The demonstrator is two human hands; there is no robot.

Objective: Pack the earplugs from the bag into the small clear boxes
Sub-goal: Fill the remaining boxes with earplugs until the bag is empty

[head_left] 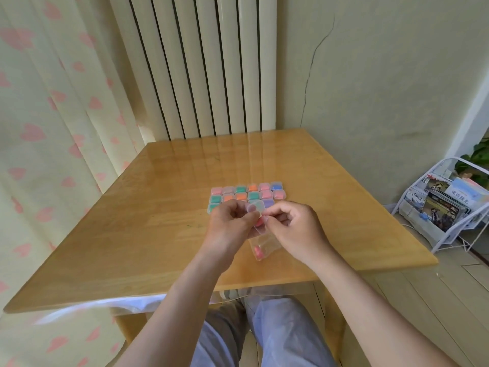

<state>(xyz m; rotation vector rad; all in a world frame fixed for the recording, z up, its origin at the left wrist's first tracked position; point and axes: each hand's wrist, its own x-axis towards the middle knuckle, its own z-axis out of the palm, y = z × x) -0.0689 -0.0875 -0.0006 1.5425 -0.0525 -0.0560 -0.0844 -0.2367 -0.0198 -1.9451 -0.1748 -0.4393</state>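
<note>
Head view, looking down at a wooden desk (158,207). At the centre of the frame, both hands meet above it. The left grip (230,223) curls its fingers round a small clear box (254,209), lid raised. The right grip (293,229) pinches the same box's edge. Just below them lies a clear bag (266,243) holding a few pink earplugs (258,251). Just above the hands, filled boxes (247,194) sit in rows.
</note>
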